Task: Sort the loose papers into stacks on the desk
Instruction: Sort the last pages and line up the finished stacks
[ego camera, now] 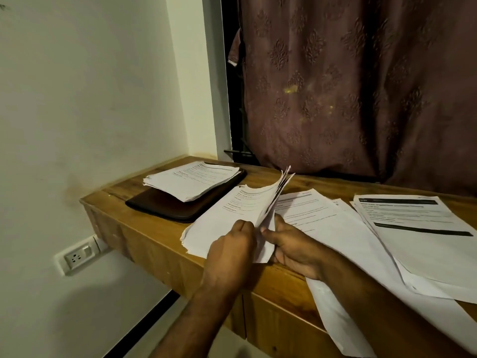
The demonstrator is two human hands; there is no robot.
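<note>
In the centre of the frame, the left hand (232,244) curls its fingers on a bundle of white printed papers (232,215), and the right hand (291,244) pinches the lifted sheets with thumb and fingers. Both forearms reach in from the lower edge over the wooden desk (154,236). A neat stack of white papers (191,179) lies on a dark flat folder (180,208), upper left of the hands.

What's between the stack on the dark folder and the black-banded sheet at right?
In the head view: the sheaf gripped by both hands, then loose sheets spread on the desk.
</note>
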